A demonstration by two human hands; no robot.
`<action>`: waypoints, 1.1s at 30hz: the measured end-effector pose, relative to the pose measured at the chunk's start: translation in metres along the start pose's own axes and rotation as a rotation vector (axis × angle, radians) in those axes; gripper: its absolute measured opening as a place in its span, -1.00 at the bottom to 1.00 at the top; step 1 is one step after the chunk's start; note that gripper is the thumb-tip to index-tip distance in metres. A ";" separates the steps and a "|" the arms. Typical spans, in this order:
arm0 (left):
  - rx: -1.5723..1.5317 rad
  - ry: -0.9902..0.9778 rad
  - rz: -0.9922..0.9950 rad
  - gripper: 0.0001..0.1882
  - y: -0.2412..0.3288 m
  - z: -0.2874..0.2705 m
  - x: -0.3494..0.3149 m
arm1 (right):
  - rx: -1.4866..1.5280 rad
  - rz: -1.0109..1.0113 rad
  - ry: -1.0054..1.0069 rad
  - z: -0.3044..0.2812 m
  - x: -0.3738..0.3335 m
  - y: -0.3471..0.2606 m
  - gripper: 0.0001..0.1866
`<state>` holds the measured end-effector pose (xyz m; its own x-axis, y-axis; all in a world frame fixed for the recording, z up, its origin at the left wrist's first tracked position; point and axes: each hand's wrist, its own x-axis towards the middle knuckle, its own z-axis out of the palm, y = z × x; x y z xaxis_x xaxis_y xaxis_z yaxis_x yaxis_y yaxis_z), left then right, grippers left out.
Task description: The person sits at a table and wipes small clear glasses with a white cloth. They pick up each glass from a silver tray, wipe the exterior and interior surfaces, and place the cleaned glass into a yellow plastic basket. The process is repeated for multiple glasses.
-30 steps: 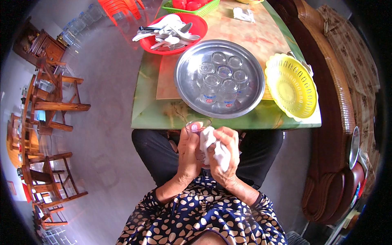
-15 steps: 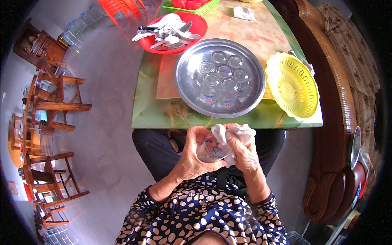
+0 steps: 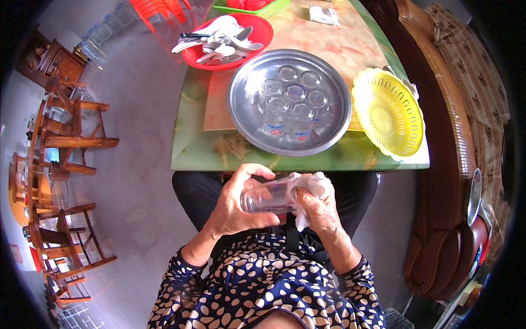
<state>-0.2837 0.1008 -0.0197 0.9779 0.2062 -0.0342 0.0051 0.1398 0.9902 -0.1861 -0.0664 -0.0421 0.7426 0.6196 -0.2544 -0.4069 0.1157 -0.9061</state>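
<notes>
Over my lap, just in front of the table edge, I hold a clear drinking glass (image 3: 275, 196) lying on its side. My left hand (image 3: 229, 207) is wrapped round its left end, thumb and fingers on opposite sides. My right hand (image 3: 322, 213) grips a crumpled white cloth (image 3: 318, 185) against the glass's right end. Whether any cloth reaches inside the glass is hard to make out. Beyond my hands, a round steel tray (image 3: 249, 134) on the table carries several clear glasses (image 3: 303, 112), standing close together.
Left of the tray stands a red basin (image 3: 264, 34) with white spoons and other cutlery; behind it is a green basket (image 3: 274, 9). A yellow plastic basket (image 3: 390, 118) sits at the table's right edge. A folded white cloth (image 3: 324, 15) lies farther back. Wooden stools (image 3: 76, 141) stand at left.
The glass has tipped onto its side and moved left with my left hand. My right hand keeps the cloth at its right end. The view has shifted slightly.
</notes>
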 end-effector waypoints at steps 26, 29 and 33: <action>0.087 0.086 -0.226 -0.68 0.002 0.005 0.012 | -1.074 -1.271 -0.199 0.000 0.010 -0.038 -0.50; 0.042 0.184 -0.160 -0.74 0.004 0.010 0.010 | -0.898 -1.131 -0.121 0.005 0.015 -0.032 -0.60; 0.140 0.286 0.041 -0.82 0.003 0.013 0.007 | -0.809 -0.863 -0.019 0.008 0.014 -0.024 -0.70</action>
<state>-0.2740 0.0904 -0.0150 0.8798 0.4752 -0.0113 0.0154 -0.0049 0.9999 -0.1705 -0.0547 -0.0211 0.5956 0.5897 0.5455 0.6857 -0.0195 -0.7276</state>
